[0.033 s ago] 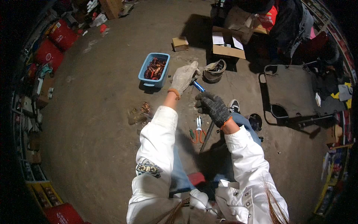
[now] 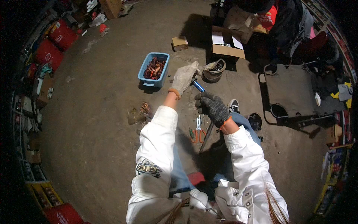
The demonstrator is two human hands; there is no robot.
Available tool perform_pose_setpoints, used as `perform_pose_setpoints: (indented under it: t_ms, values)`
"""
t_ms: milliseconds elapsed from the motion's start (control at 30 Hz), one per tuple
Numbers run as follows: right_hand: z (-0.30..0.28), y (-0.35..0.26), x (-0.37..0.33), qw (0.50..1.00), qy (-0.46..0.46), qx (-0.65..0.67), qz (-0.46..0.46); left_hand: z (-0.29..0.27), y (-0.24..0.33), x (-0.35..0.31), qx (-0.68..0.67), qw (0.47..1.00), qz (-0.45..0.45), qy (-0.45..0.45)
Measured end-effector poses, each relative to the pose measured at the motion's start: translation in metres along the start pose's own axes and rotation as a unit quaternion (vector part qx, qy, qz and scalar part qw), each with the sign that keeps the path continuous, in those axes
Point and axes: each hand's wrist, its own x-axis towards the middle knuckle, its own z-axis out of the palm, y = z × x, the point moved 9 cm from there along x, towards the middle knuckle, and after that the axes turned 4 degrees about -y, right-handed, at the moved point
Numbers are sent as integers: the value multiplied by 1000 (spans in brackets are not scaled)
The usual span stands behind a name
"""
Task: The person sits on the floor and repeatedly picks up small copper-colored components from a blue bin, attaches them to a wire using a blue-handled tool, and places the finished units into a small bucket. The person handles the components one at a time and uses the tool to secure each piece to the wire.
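My left hand (image 2: 183,79), in a pale work glove with an orange cuff, is closed with its fingertips pinched around something dark that I cannot make out. A blue cylinder with a dark end (image 2: 198,86) sticks out just below those fingers, between my two hands. In a dark grey glove, my right hand (image 2: 213,106) is curled close to the cylinder's lower end; what it grips, if anything, is hidden. Under it, a long dark bar (image 2: 207,137) slants toward me. Orange-handled pliers (image 2: 198,130) and a green-handled screwdriver (image 2: 191,133) lie on the floor nearby.
A blue tub (image 2: 141,74) of coppery scrap stands beyond my left forearm, with a loose scrap pile (image 2: 143,110) nearer me. A dark bucket (image 2: 213,76) is right of my left hand. Beyond are an open cardboard box (image 2: 228,51) and a smaller box (image 2: 180,43). A folding seat (image 2: 291,89) stands right.
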Motion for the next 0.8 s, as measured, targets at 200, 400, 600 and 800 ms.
perform_pose_setpoints:
  t_ms: [200,400,600,800]
  values:
    - [14,-22,-2,943,-44,-309,-117,14,-15,3,113,992,45,45]
    - [7,34,-4,958,-17,231,167,25,-12,-2,77,997,25,-11]
    - [-22,19,-4,991,79,65,82,50,16,-13,281,953,50,-103]
    - [-24,19,-13,942,154,270,125,32,31,-15,94,992,84,-30]
